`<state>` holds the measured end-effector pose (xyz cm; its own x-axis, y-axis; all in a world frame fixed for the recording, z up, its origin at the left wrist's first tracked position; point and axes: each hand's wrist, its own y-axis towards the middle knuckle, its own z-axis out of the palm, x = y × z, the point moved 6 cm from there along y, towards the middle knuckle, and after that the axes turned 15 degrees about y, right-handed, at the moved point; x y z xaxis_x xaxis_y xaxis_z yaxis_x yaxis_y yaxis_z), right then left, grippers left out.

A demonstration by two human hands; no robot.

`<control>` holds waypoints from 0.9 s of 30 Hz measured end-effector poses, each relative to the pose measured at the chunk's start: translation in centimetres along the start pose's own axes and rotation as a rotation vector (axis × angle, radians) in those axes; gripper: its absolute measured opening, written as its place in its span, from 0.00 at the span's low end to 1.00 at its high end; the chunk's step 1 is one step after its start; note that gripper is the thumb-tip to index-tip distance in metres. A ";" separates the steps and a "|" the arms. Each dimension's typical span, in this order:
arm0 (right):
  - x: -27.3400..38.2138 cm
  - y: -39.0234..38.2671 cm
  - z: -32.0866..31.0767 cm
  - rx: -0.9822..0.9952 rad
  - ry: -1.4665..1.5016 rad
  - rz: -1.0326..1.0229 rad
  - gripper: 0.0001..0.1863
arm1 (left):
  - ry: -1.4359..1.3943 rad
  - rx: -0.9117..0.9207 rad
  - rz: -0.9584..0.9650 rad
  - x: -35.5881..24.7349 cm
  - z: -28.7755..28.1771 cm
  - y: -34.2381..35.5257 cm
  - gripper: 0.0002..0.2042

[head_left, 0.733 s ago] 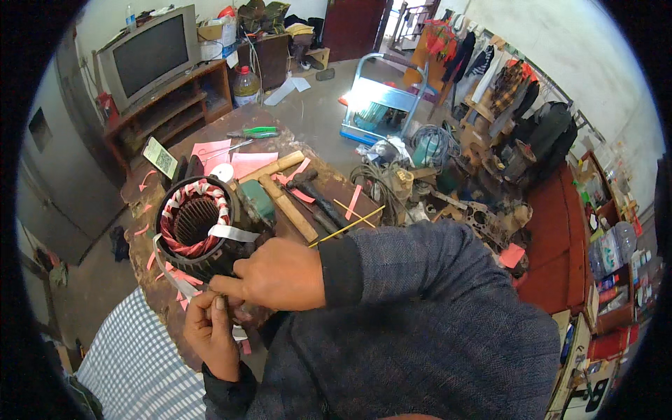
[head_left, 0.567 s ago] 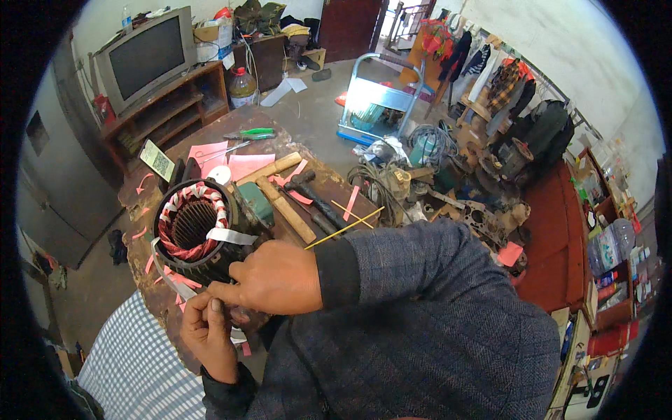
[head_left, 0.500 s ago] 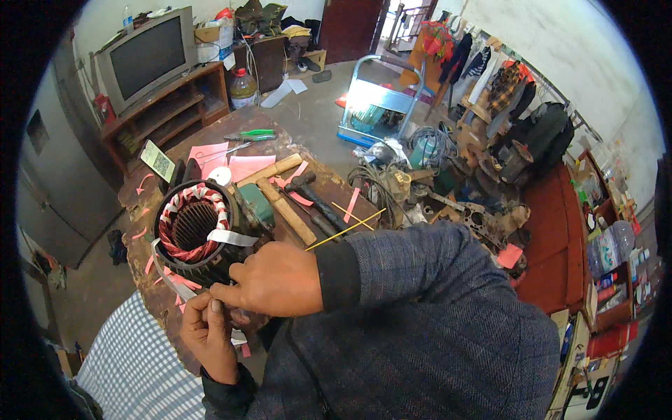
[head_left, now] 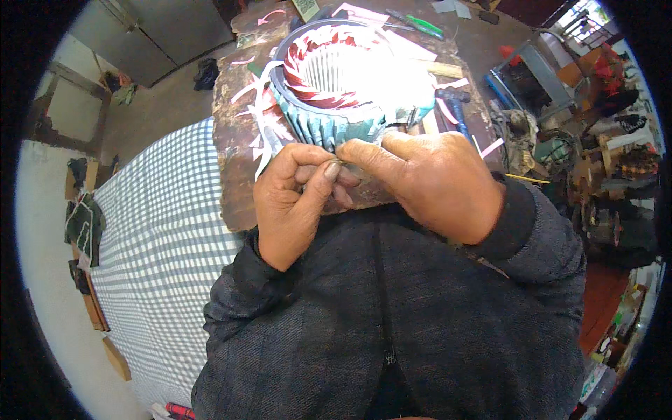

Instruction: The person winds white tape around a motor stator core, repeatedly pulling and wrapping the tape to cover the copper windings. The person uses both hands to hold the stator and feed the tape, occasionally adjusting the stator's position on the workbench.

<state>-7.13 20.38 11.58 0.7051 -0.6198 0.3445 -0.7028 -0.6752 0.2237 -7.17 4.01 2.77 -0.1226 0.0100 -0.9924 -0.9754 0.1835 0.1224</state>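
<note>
My left hand (head_left: 292, 199) and my right hand (head_left: 437, 182) meet at the near side of a finned motor stator (head_left: 315, 122), fingertips pinched together; what they hold is too small or hidden to make out. The stator's ring of red and white wrapped windings (head_left: 306, 78) shows at the top, its right part washed out by glare. A pale tape strip (head_left: 267, 143) hangs down its left side beside my left hand. Pink strips (head_left: 243, 89) lie around it on the worn wooden table (head_left: 234, 203).
Green pliers (head_left: 427, 26), a dark hammer (head_left: 455, 108) and yellow sticks (head_left: 528, 178) lie behind and right. A checked cloth surface (head_left: 154, 245) is on the left; a hand trolley (head_left: 542, 70) and piled cables and machine parts (head_left: 560, 150) stand to the right.
The view has swung down and leftward, so the stator and hands sit higher and more central in it. Strong glare now covers the stator. The hands remain pinched close together.
</note>
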 end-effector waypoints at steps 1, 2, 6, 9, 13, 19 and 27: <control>-0.1 0.1 -0.1 0.014 0.014 -0.003 0.24 | -0.001 0.008 0.023 -0.1 0.1 0.3 0.03; -0.5 0.1 -0.2 0.034 0.031 -0.001 0.24 | 0.003 0.018 0.036 -0.2 0.2 0.6 0.03; -1.7 0.6 -0.8 0.025 0.066 -0.083 0.24 | 0.057 -0.035 0.021 -0.3 0.0 1.1 0.06; -4.3 2.2 -2.2 -0.108 -0.033 -0.324 0.27 | 0.227 -0.137 0.017 -0.5 -0.2 0.9 0.07; -10.3 5.3 -1.6 -0.118 -0.480 -0.352 0.26 | 0.636 -0.175 0.139 -1.8 0.9 0.2 0.08; -13.1 7.9 1.7 -0.149 -0.426 -0.420 0.25 | 0.951 -0.067 0.400 -3.6 3.2 -0.8 0.11; -13.5 10.4 4.1 -0.195 -0.351 -0.475 0.25 | 0.869 0.068 0.432 -3.1 4.1 0.0 0.13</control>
<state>-23.55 20.13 5.53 0.9107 -0.3863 -0.1462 -0.2856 -0.8446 0.4528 -6.00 7.99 5.78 -0.5870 -0.6343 -0.5032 -0.8051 0.3915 0.4456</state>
